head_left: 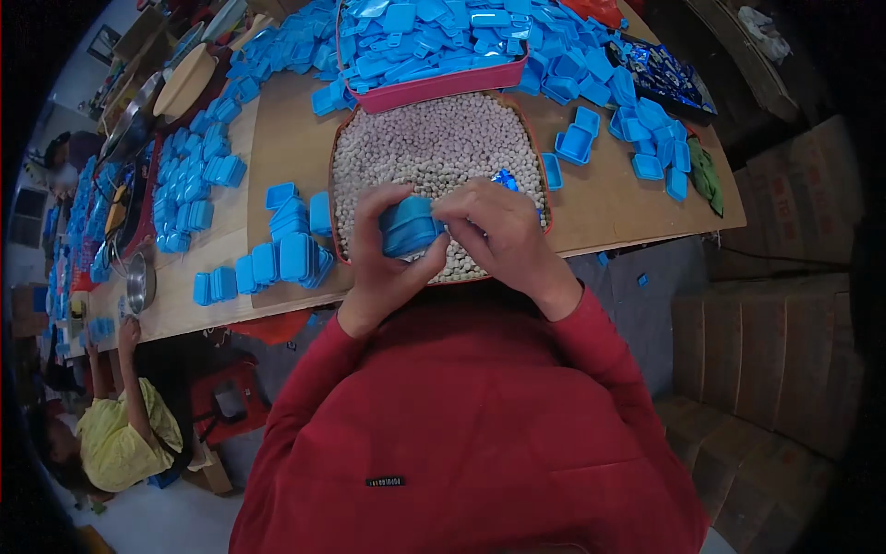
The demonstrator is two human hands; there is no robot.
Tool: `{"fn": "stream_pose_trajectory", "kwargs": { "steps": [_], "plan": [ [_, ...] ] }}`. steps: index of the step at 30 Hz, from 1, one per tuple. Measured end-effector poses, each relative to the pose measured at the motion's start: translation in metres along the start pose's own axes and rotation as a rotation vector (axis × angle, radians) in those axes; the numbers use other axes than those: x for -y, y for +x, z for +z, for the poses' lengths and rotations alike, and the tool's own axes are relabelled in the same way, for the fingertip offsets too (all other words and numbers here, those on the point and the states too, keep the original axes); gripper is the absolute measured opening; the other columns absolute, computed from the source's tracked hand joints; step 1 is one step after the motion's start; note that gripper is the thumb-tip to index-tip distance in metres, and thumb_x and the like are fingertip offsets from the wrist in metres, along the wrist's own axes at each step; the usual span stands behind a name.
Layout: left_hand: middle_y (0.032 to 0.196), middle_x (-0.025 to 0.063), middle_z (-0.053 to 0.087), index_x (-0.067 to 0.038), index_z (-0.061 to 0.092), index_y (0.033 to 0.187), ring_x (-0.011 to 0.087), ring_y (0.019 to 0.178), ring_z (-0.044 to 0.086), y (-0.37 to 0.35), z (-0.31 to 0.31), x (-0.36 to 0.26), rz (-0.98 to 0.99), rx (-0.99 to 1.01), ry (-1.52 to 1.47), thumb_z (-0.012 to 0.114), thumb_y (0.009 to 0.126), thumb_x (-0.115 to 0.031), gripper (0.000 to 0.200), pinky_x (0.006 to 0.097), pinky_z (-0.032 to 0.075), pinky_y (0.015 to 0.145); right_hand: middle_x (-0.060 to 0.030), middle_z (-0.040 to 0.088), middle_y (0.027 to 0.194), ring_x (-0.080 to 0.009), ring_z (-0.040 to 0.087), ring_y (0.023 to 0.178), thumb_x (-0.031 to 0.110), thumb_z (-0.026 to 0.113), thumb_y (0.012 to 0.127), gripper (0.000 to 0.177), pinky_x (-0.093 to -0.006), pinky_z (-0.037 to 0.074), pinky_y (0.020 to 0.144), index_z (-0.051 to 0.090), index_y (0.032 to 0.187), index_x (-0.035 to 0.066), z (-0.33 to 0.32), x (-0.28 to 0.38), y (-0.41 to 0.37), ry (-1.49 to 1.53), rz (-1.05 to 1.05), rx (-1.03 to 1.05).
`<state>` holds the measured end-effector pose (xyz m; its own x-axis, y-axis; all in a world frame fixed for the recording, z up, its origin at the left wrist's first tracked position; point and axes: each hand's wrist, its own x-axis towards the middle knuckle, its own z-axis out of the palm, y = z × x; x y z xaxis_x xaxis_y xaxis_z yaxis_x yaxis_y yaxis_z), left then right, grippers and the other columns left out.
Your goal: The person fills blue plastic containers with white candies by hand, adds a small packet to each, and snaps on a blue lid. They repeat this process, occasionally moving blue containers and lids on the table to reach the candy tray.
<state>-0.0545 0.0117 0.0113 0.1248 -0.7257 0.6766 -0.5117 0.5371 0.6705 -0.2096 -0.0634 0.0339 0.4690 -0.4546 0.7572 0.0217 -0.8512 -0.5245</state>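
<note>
My left hand (383, 263) is closed around a small blue plastic box (409, 227), thumb on the near side and fingers on the far side. At the right edge of that box, my right hand (494, 231) has its thumb and fingertips pinched together against it. Both hands are over a tray (545, 198) filled with small pale pellets (434, 138), like beans or candies. A shiny dark-blue wrapped piece (505, 179) lies on the pellets beside my right hand. The fingers hide part of the box.
A pink-red bin (443, 88) heaped with blue lids stands behind the tray. Blue boxes (577, 138) lie to the right, near a black tray of blue packets (660, 78). Stacked boxes (293, 258) stand left. A co-worker in yellow (129, 434) sits left; cartons (766, 351) stand right.
</note>
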Motion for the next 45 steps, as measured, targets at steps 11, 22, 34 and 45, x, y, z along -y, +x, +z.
{"fn": "stream_pose_trajectory", "kwargs": {
  "steps": [11,22,34,45],
  "plan": [
    [0.097,0.0148,0.057,-0.007,0.05,0.099,0.0278,0.081,0.06,0.01,-0.003,-0.02,0.252,-0.108,0.281,0.082,0.058,-0.003,0.053,0.0343,0.05,0.067,-0.0076,0.062,0.082,-0.0258,0.062,0.073,0.003,0.069,0.073,0.016,-0.033,0.053,0.061,0.056,0.081,0.007,-0.005,0.002,0.003,0.021,-0.151,0.008],
    [0.09,0.0146,0.059,-0.006,0.052,0.089,0.0282,0.076,0.061,0.017,-0.016,-0.017,0.177,0.024,0.197,0.08,0.057,-0.005,0.043,0.0335,0.049,0.063,-0.0073,0.056,0.079,-0.0213,0.061,0.072,-0.003,0.065,0.079,0.013,-0.0325,0.048,0.062,0.055,0.083,0.004,0.0,-0.013,0.004,0.391,0.082,0.16],
    [0.093,0.0141,0.059,-0.006,0.048,0.091,0.0243,0.077,0.06,0.014,-0.011,-0.017,0.099,-0.001,-0.002,0.08,0.059,-0.007,0.045,0.0315,0.049,0.066,-0.0067,0.06,0.092,-0.0154,0.063,0.081,-0.003,0.065,0.083,0.015,-0.0295,0.049,0.066,0.056,0.092,0.004,-0.008,-0.001,-0.002,0.577,0.248,0.129],
    [0.087,0.0124,0.06,-0.011,0.048,0.082,0.0254,0.065,0.058,0.031,-0.017,-0.054,0.402,-0.051,0.273,0.08,0.058,-0.01,0.04,0.0334,0.045,0.055,-0.0103,0.062,0.09,-0.021,0.062,0.072,-0.003,0.066,0.078,0.018,-0.0299,0.05,0.06,0.052,0.082,0.007,-0.023,0.018,0.016,0.297,-0.16,0.111]
  ]
}}
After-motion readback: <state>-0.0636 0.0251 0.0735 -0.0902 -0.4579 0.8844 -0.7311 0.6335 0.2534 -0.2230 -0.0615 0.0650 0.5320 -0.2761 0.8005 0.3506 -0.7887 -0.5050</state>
